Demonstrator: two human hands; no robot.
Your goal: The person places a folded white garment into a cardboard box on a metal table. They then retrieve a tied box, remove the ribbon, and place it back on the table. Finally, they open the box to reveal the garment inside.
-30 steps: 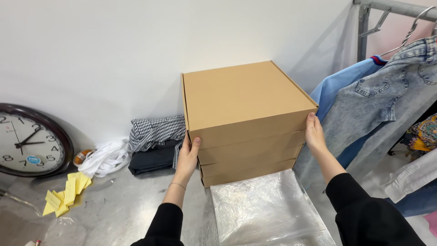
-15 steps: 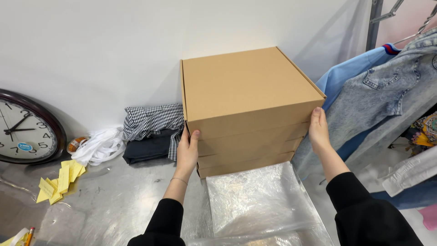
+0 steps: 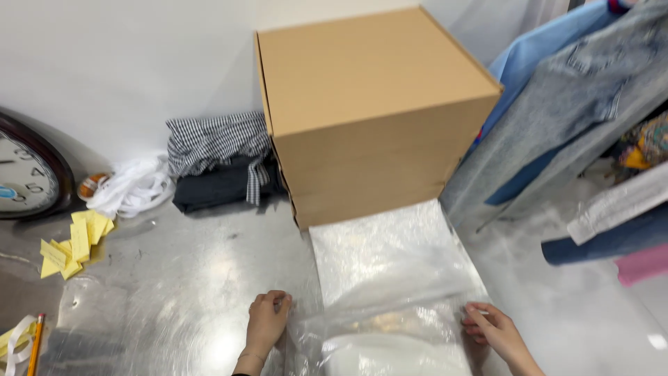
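**Clear bag held at both near corners, long axis running away toward the boxes**

Between the two hands, low in the head view, lies a clear plastic bag (image 3: 390,278) flat on the shiny metal table (image 3: 181,278). Its long axis runs straight away from the person — from the bottom edge of the frame up to the foot of the cardboard boxes (image 3: 369,104), which its far end touches or nearly touches. Something pale and folded shows through the film at the near end; what it is cannot be told.

The left hand (image 3: 268,324) sits at the bag's near left edge, fingers curled and closed on the film, knuckles up. The right hand (image 3: 494,331) sits at the near right edge, fingers bent and pinching the plastic there. Both are level with one another, one on each side, so neither is the nearer — the bag lies between them and stretches ahead of both.

Beyond the bag, the brown boxes stand stacked against the white wall, their edges squared up. To the left of the stack lies a pile of folded cloth, checked over dark (image 3: 219,160), then a heap of white tape or cord (image 3: 132,188), and at the frame's left edge part of a round wall clock (image 3: 24,177) leaning at the wall. Yellow paper slips (image 3: 73,244) lie scattered on the table in front of the clock, with a pencil (image 3: 35,341) in the near left corner. To the right of the boxes hang denim garments (image 3: 557,111), with more clothing behind and below them.
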